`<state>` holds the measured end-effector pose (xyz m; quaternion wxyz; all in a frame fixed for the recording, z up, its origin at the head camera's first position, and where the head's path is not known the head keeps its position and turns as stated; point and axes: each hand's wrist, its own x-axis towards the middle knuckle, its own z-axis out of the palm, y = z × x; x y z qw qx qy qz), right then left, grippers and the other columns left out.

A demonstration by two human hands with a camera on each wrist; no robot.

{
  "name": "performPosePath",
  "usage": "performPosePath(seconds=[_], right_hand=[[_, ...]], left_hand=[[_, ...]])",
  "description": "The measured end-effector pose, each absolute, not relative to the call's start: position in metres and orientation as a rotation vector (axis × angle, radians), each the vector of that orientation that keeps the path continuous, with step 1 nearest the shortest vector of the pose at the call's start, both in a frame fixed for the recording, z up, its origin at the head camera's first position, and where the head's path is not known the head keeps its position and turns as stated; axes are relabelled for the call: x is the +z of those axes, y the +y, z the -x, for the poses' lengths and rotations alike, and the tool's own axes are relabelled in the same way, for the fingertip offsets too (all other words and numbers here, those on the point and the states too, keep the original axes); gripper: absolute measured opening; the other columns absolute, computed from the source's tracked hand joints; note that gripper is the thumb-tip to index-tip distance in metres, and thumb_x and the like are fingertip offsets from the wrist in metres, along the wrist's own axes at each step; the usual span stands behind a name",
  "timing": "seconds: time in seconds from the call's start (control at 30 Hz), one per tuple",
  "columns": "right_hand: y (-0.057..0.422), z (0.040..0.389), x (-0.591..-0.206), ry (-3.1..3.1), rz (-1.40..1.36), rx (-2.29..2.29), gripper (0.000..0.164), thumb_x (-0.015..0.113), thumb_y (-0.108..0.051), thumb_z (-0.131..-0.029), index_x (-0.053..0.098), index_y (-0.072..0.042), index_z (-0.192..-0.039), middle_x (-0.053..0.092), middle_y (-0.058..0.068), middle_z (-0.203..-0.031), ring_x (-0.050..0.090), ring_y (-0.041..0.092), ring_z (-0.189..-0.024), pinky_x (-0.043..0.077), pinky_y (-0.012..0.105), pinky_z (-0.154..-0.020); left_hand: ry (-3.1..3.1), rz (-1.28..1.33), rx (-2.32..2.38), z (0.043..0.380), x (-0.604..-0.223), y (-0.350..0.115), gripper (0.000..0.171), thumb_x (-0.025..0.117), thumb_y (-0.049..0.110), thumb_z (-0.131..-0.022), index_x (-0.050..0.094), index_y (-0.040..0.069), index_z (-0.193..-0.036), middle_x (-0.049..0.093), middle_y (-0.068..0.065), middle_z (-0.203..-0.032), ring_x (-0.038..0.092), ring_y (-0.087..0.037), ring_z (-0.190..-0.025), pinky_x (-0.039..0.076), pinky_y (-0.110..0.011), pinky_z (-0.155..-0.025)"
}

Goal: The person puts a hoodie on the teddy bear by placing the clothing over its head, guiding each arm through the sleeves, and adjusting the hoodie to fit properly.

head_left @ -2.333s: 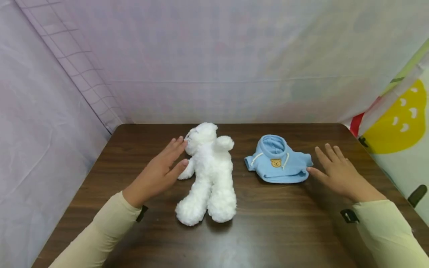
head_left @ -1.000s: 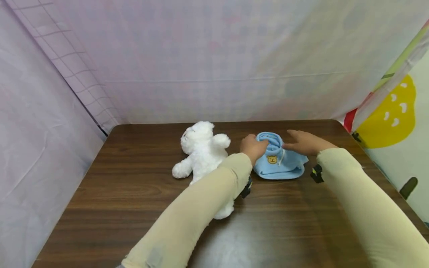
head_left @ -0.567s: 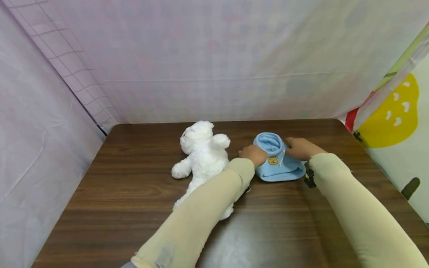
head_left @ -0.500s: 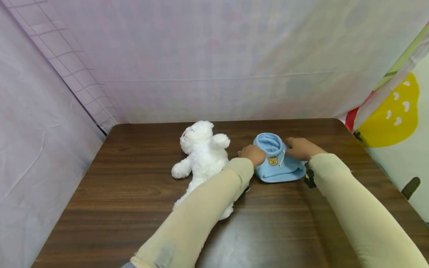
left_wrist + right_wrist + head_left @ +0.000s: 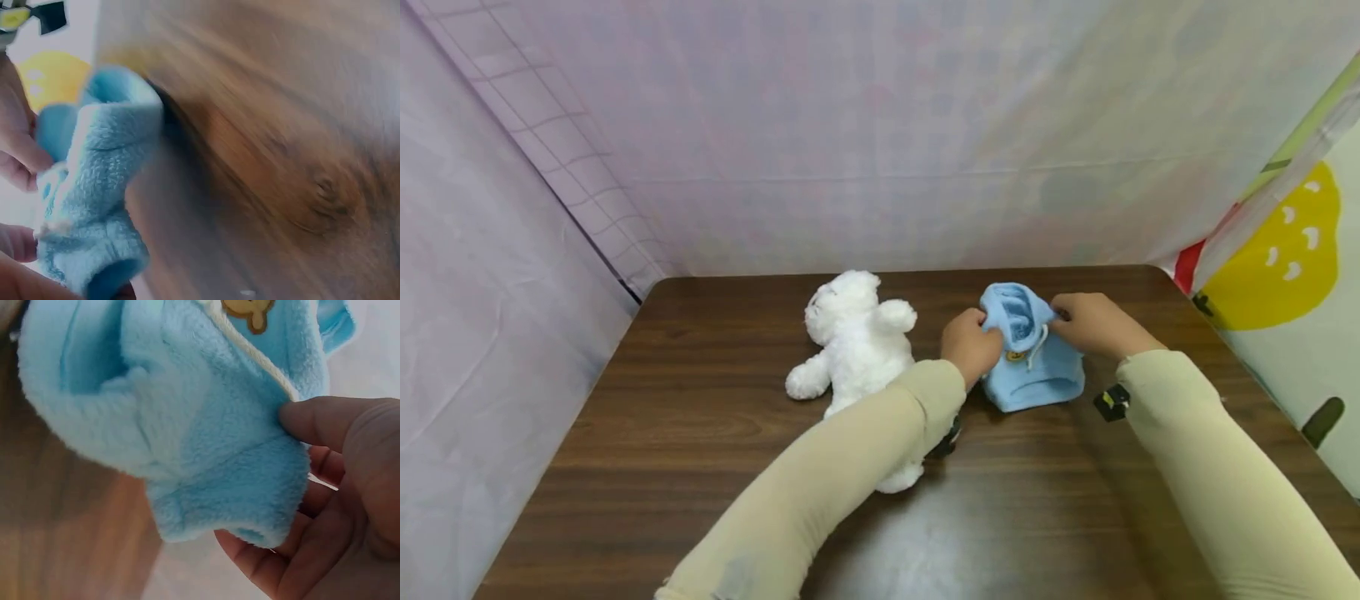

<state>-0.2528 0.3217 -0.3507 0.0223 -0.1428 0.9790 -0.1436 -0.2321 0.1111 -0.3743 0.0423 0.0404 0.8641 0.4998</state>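
Note:
A small light-blue hoodie [image 5: 1036, 379] with a bear patch and white drawstrings is held up by both hands at the right of the table. My left hand [image 5: 972, 346] pinches its left shoulder beside the neck opening. On the other side my right hand [image 5: 1093, 323] grips the right shoulder; in the right wrist view its thumb [image 5: 319, 419] presses the fleece above the sleeve [image 5: 225, 500], with fingers behind. The left wrist view shows the hoodie [image 5: 106, 162] side-on, its hem opening upward. A white plush bear [image 5: 865, 358] lies left of the hoodie, its legs partly hidden under my left forearm.
The brown wooden table [image 5: 685, 400] has its far edge against a pale curtain [image 5: 850, 125]. More white cloth [image 5: 490, 333] hangs on the left. At the right is a panel with a yellow printed shape [image 5: 1285, 267]. My left sleeve [image 5: 820, 483] crosses over the bear.
Both hands moved from resting apart to the hoodie, reached its two sides, then took hold and lifted its neck and shoulders. The bear has stayed in place.

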Motion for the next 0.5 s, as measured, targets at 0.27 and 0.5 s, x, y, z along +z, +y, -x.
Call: performPosePath(seconds=[0.27, 0.5], right_hand=[[0.323, 0.213, -0.315, 3.157, 0.535, -0.524, 0.015, 0.063, -0.012, -0.097, 0.063, -0.002, -0.109, 0.065, 0.008, -0.085, 0.054, 0.023, -0.069, 0.048, 0.039, -0.063], [0.303, 0.187, -0.290, 3.299, 0.714, -0.536, 0.017, 0.071, -0.011, -0.093, 0.065, -0.006, -0.108, 0.069, 0.009, -0.094, 0.056, 0.021, -0.071, 0.050, 0.041, -0.064]], left_hand=[[2.499, -0.360, 1.744, 0.195, -0.339, 0.078, 0.014, 0.065, 0.023, -0.096, 0.066, 0.011, -0.103, 0.059, 0.005, -0.087, 0.054, -0.010, -0.081, 0.046, -0.026, -0.072], [2.508, -0.610, 1.679, 0.178, -0.315, 0.030, 0.011, 0.064, 0.023, -0.099, 0.064, 0.013, -0.104, 0.061, 0.003, -0.086, 0.055, -0.012, -0.078, 0.046, -0.026, -0.066]])
